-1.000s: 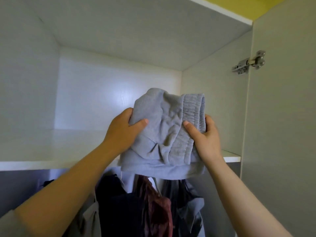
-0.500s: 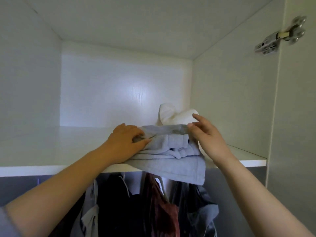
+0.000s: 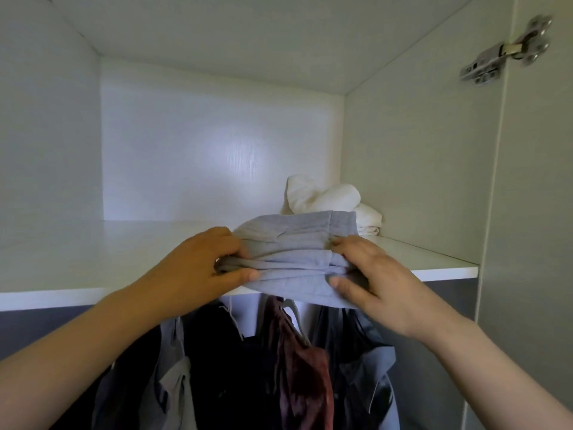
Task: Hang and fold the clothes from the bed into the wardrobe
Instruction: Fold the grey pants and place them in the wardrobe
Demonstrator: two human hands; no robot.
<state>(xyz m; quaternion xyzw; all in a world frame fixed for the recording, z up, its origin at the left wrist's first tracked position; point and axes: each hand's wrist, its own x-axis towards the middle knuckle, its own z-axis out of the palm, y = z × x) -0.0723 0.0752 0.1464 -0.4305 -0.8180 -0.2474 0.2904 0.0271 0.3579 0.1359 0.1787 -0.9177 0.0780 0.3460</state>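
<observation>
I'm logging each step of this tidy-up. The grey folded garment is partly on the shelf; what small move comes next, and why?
Probably slide the grey folded garment deeper onto the shelf, short of the white bundle: its front edge overhangs the lip, and left hand and right hand grip its sides.

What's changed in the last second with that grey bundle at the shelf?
The folded grey sweatpants came down from mid-air onto the shelf, front edge overhanging. The left hand and right hand still pinch their sides. The white folded cloth behind and hanging clothes below stayed put.
</observation>
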